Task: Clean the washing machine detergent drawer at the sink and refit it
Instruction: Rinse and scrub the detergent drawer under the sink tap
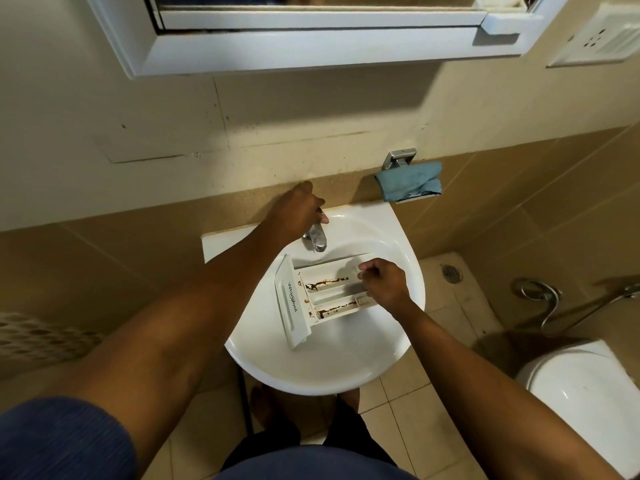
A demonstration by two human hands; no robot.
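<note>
White detergent drawer (325,294) lying in the basin of the white sink (346,368), centre of the frame, front panel with upside-down lettering toward the left, open compartments facing up. Brown grime streaked along two of the compartment channels. Right hand (382,282) curled at the drawer's right end, fingers closed around its edge. Left hand (298,211) just above, draped over the top of the chrome tap (317,239), fingers bent down around it; how firmly closed, cannot tell. Tap spout hanging right over the drawer's upper edge. Blue cloth (408,181) bunched on a small metal holder (398,159) on the wall, upper right of the sink. Mirror cabinet (311,46) across the top, toilet (585,393) at the lower right.
</note>
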